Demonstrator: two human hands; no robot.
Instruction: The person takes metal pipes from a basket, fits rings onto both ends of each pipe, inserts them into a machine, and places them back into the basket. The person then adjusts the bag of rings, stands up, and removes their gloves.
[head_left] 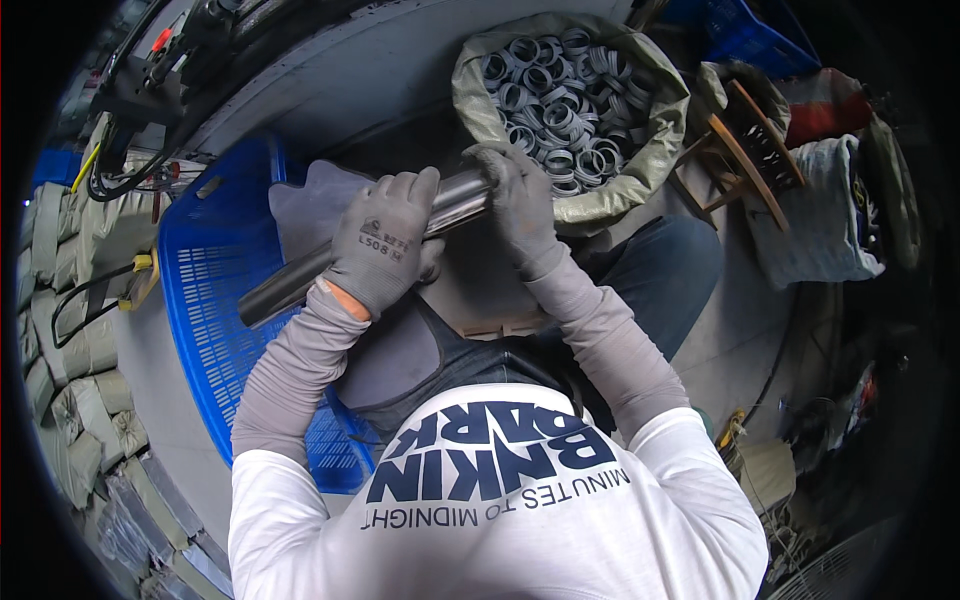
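Observation:
A shiny metal tube (pixel 459 200) lies slantwise across my lap, its lower end toward the left. My left hand (pixel 385 240), in a grey glove, is wrapped round the tube near its middle. At the upper right end, my gloved right hand (pixel 520 205) closes over the tube, and its fingers hide that end. Just beyond the right hand stands an open woven sack (pixel 570 212) full of grey rings (pixel 558 115).
On my left stands a blue plastic basket (pixel 195 245) with a grey sheet-like piece (pixel 310 205) over it. A wooden reel-like frame (pixel 745 160) and a pale sack (pixel 815 225) are at the right. Wrapped bundles (pixel 100 410) are stacked at far left.

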